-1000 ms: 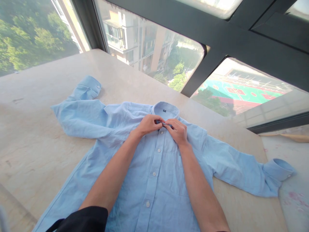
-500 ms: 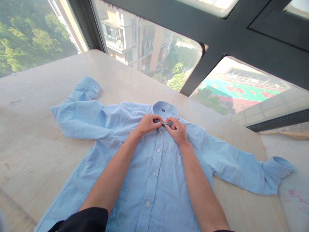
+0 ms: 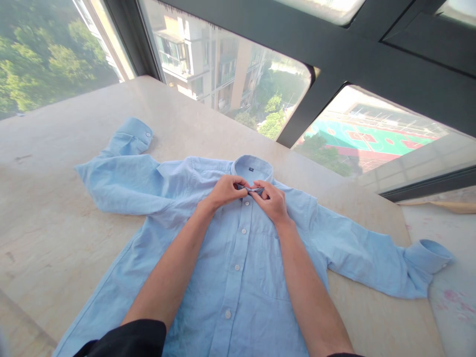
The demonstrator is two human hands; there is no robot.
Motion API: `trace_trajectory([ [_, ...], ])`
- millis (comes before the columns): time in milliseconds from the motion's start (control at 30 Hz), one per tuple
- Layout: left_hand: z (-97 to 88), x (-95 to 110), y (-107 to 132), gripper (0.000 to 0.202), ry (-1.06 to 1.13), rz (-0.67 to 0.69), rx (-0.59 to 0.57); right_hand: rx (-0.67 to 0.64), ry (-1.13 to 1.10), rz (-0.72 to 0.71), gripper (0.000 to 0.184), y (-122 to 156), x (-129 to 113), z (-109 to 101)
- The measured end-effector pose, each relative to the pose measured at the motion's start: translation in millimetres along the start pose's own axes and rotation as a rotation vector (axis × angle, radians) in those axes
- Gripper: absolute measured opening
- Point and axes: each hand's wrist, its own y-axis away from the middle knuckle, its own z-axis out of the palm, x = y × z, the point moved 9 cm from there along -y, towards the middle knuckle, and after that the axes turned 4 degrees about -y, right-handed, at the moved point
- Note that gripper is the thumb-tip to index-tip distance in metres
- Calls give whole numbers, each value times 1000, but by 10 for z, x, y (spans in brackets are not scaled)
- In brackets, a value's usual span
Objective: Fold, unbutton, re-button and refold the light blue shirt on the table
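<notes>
A light blue long-sleeved shirt [image 3: 208, 258] lies front side up, its sleeves spread to both sides. At the neck, just below the collar [image 3: 253, 165], both hands pinch the top of the front placket. My left hand [image 3: 227, 191] grips the fabric from the left, fingers closed on the raised edge. From the right, my right hand [image 3: 272, 199] is closed on the same bit of cloth, the fingertips of both nearly meeting. Whatever button sits there is hidden by the fingers. Lower down the placket, several white buttons [image 3: 244, 231] are fastened.
The shirt rests on a pale marble-like sill [image 3: 48, 198]. Dark window frames [image 3: 260, 34] border its far side. At right, a whitish flowered cloth [image 3: 455, 292] lies under the shirt's cuff [image 3: 427, 255].
Hardly anything differs. Both hands stay pinched at the collar front, with only a very slight shift of the view.
</notes>
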Motion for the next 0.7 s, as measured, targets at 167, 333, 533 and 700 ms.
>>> trace_trajectory([
  [167, -1, 5, 4, 25, 10, -4, -1, 24, 56, -16, 21, -20, -90, 3],
  [333, 1, 4, 2, 25, 30, 2, -27, 51, 94, -51, 21, -30, -189, 19],
  [533, 1, -35, 15, 26, 71, 6, -80, 61, 54, -23, 20, -23, -150, 9],
  [700, 3, -27, 25, 23, 72, 38, -90, 41, -14, -6, 22, -5, -94, 0],
])
